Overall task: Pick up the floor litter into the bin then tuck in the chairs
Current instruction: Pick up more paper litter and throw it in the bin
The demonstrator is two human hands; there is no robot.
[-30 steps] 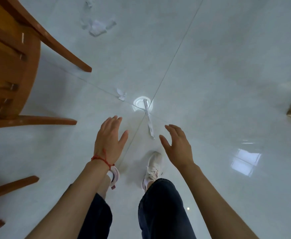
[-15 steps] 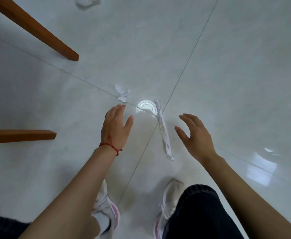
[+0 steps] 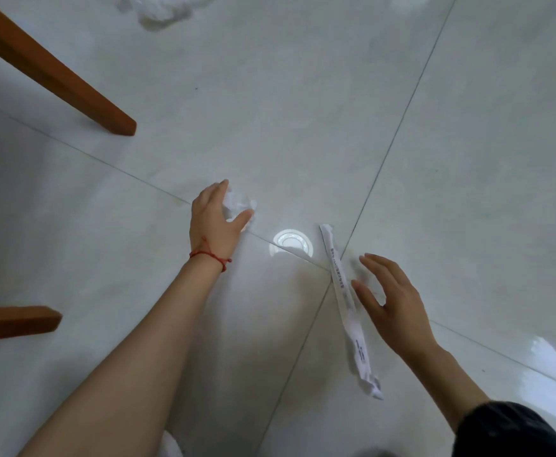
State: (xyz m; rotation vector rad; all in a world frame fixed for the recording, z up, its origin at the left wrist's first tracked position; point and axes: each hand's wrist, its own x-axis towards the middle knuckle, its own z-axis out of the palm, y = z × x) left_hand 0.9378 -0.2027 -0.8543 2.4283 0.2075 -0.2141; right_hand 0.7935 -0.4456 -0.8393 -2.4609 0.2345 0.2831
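A person's left hand [image 3: 215, 222] reaches to the centre of the frame, its fingers [image 3: 218, 188] and thumb curled around a crumpled white tissue [image 3: 238, 202] on the pale tiled floor [image 3: 303, 110]; the tissue sits between thumb and fingers, and whether it has left the floor cannot be told. A red string bracelet [image 3: 209, 255] circles that wrist. At centre right, the right hand [image 3: 393, 305] hovers spread wide and holding nothing, its thumb just beside a long white printed paper wrapper [image 3: 347, 308]. The wrapper lies flat on the floor, running from the centre toward the lower right across the point where 4 tiles meet, its lower end crumpled. A round bright light reflection [image 3: 291, 242] glows on the floor between the tissue and the wrapper's upper end. More crumpled white litter [image 3: 162, 9] lies at the top edge, left of centre, well apart from both hands. 2 wooden chair legs show on the left: 1 [image 3: 55, 74] slanting down from the upper left corner, another [image 3: 12, 321] at the left edge lower down. A dark trouser knee [image 3: 517, 430] fills the lower right corner.
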